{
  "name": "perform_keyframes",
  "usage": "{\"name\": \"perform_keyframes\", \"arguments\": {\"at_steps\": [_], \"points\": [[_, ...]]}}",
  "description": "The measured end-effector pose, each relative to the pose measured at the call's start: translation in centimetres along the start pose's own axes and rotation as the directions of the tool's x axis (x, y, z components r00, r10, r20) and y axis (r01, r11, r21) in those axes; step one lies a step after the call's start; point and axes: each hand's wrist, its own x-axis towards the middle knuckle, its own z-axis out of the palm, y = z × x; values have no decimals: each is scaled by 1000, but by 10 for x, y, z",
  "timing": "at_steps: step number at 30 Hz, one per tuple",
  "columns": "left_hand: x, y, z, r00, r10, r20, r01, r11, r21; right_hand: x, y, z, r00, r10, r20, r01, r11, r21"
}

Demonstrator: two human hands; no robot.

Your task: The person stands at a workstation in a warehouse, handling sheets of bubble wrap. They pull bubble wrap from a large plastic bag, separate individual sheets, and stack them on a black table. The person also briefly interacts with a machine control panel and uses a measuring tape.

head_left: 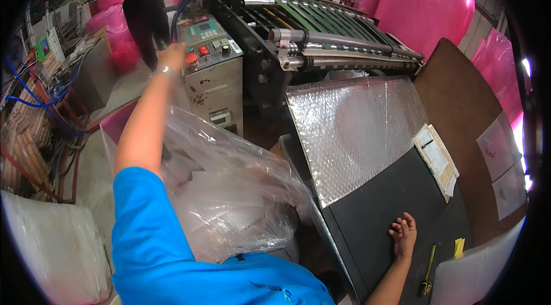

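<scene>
Left hand at red button, grip unclear; right hand flat on table.

Left arm in blue short sleeve extended toward upper left of frame, bare left hand at full reach, fingers hidden, bare right hand at lower right, palm down, fingers spread flat.

The person wears a bright blue short-sleeved shirt with small dark stitched lettering low on the front. A thin silver bracelet circles the left wrist. Both forearms are bare, without gloves.
</scene>
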Motion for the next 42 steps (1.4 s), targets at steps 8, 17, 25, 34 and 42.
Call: {"name": "perform_keyframes", "arguments": {"at_steps": [8, 17, 25, 34, 42], "points": [[37, 5, 44, 895, -152, 419, 243, 955, -172, -3, 6, 2, 990, -63, -127, 54, 996, -78], [28, 37, 15, 764, -251, 594, 292, 956, 28, -4, 7, 5, 982, -72, -176, 63, 996, -56], [30, 30, 28, 794, -288, 536, 325, 945, 26, -7, 6, 9, 981, -112, -159, 108, 994, -34], [21, 34, 25, 814, -244, 526, 330, 941, -75, -4, 8, 4, 985, -86, -150, 83, 996, -26], [17, 46, 20, 825, -288, 486, 361, 931, -60, -4, 6, 5, 987, -81, -139, 77, 996, -34]]}}
